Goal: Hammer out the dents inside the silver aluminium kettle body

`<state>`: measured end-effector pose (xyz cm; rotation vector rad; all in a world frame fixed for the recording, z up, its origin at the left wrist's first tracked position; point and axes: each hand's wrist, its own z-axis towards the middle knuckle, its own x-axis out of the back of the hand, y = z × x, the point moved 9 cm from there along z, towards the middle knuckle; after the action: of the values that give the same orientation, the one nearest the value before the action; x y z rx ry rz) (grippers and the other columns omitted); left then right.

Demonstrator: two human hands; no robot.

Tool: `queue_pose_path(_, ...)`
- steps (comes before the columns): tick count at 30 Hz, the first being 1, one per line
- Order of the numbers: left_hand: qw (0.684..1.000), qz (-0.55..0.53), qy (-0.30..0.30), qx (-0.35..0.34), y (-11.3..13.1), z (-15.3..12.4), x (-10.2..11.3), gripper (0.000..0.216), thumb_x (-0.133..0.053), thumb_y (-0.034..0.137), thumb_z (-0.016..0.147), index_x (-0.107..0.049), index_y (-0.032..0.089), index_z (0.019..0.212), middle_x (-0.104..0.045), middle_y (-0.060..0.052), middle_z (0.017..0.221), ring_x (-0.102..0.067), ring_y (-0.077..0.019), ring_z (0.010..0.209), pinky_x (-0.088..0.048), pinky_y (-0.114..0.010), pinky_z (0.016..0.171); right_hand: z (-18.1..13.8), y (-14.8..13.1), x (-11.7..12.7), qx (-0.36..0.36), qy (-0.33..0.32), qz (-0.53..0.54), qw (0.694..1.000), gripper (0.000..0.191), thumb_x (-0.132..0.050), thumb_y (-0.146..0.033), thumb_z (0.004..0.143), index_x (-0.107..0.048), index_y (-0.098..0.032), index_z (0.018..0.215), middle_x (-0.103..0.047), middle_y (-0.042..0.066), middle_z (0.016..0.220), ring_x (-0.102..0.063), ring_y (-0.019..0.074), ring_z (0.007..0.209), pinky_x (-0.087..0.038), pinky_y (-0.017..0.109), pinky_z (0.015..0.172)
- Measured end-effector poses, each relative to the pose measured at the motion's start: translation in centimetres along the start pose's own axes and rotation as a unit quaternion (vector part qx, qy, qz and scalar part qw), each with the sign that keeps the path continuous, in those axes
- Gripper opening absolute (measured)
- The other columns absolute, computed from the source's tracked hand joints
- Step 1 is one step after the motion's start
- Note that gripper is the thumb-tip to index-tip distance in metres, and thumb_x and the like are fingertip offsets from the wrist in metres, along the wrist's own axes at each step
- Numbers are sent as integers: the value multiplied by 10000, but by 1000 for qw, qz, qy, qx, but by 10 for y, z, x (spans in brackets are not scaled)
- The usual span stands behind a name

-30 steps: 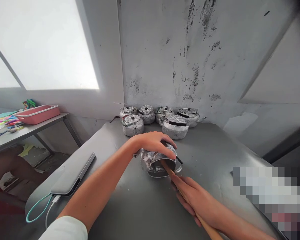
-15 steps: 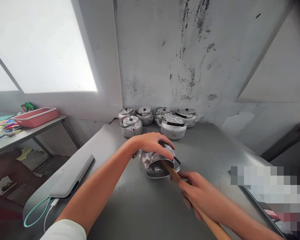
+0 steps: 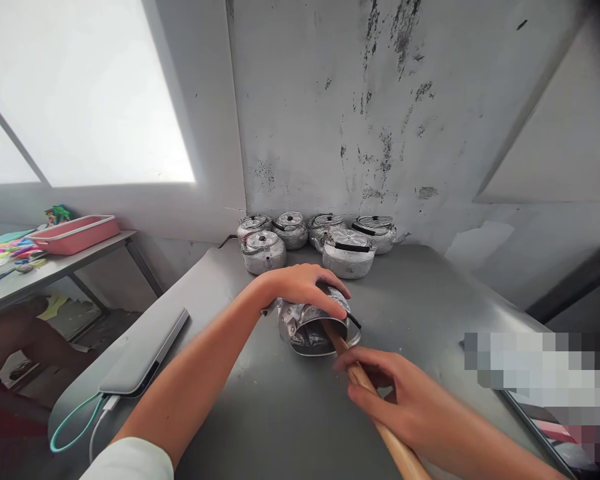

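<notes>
A dented silver kettle [image 3: 289, 321] lies tipped on its side on the grey table, its round opening towards me. My left hand [image 3: 310, 288] is curled over the top of the kettle and grips it, by the black handle [image 3: 354, 321]. In my right hand [image 3: 387, 393] is a wooden stick [image 3: 397, 448], held with the fingers wrapped round it. The stick's far end goes in through the kettle's opening; its tip is hidden inside.
Several silver kettles [image 3: 349, 263] stand at the table's back edge by the wall. A grey power bank [image 3: 143, 357] with cables lies on the left. Beyond it, a side table holds a pink basket [image 3: 80, 240]. A blurred-out patch [image 3: 540, 367] covers something at right.
My right hand has shifted its hold on the wooden stick, and the stick's near end has swung to the left. My left hand and the kettle have hardly moved.
</notes>
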<state>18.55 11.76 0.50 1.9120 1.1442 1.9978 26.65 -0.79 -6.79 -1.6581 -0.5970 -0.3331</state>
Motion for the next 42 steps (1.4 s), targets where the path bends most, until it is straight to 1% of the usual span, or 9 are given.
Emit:
queue_pose_path(4, 1000, 1, 3, 4, -2, 2, 0, 561, -693, 614, 729, -685, 326, 1210, -629, 18, 1271, -572, -248, 1145, -423, -306, 980, -3, -7, -8, 37, -13, 36, 999, 309, -396, -269, 940, -637, -253, 1132, -680, 58, 1030, -650, 224, 921, -541, 301, 777)
queue_pose_path(6, 1000, 0, 1, 9, -3, 2, -1, 569, -695, 617, 721, -684, 329, 1211, -637, 17, 1254, -584, -245, 1120, -424, -314, 979, -6, -21, -12, 109, -6, -52, 993, 256, -478, -223, 894, -616, -266, 1106, -665, 49, 1048, -643, 215, 919, -539, 321, 817)
queue_pose_path(10, 1000, 5, 0, 8, -3, 2, -1, 579, -692, 622, 716, -682, 330, 1215, -640, 19, 1240, -584, -242, 1117, -425, -310, 980, -5, -30, -22, 190, 57, -231, 952, 60, -575, -298, 903, -569, -239, 897, -613, 44, 939, -584, 165, 678, -519, 306, 650)
queue_pose_path(13, 1000, 7, 1, 10, -3, 2, -1, 569, -690, 616, 718, -684, 333, 1212, -644, 23, 1233, -584, -240, 1117, -430, -306, 972, 0, -28, -26, 222, 94, -248, 938, 138, -483, -288, 971, -567, -243, 871, -611, 41, 920, -612, 163, 690, -516, 290, 633)
queue_pose_path(15, 1000, 3, 3, 13, -4, 2, -1, 562, -688, 613, 721, -684, 335, 1210, -645, 22, 1231, -585, -240, 1118, -436, -304, 963, 2, -27, -25, 237, 111, -232, 937, 163, -419, -257, 996, -581, -254, 1011, -635, 55, 981, -651, 168, 744, -539, 295, 673)
queue_pose_path(18, 1000, 1, 4, 16, -4, 2, -1, 557, -690, 616, 718, -686, 337, 1200, -648, 23, 1226, -586, -240, 1117, -434, -308, 966, 0, -28, -21, 254, 132, -208, 935, 326, -385, -231, 1003, -477, -250, 1316, -640, 104, 1169, -694, 188, 914, -569, 312, 791)
queue_pose_path(20, 1000, 1, 4, 16, -4, 2, -1, 555, -692, 619, 716, -687, 340, 1196, -648, 28, 1229, -590, -236, 1113, -426, -311, 982, -1, -28, -20, 261, 138, -200, 934, 392, -377, -220, 1004, -435, -246, 1391, -631, 115, 1235, -693, 194, 994, -573, 306, 837)
queue_pose_path(25, 1000, 3, 6, 7, -4, 2, 0, 551, -689, 613, 726, -686, 333, 1200, -646, 26, 1234, -584, -237, 1126, -426, -305, 980, -5, -32, -22, 294, 137, -193, 926, 441, -379, -190, 993, -444, -250, 1426, -607, 114, 1312, -677, 206, 1075, -571, 309, 890)
queue_pose_path(42, 1000, -10, 5, 14, -4, 1, 0, 558, -700, 603, 716, -689, 329, 1201, -645, 22, 1232, -580, -240, 1130, -435, -308, 974, -4, -32, -19, 287, 126, -183, 932, 425, -374, -195, 1001, -454, -227, 1417, -643, 120, 1264, -688, 200, 1068, -582, 325, 923)
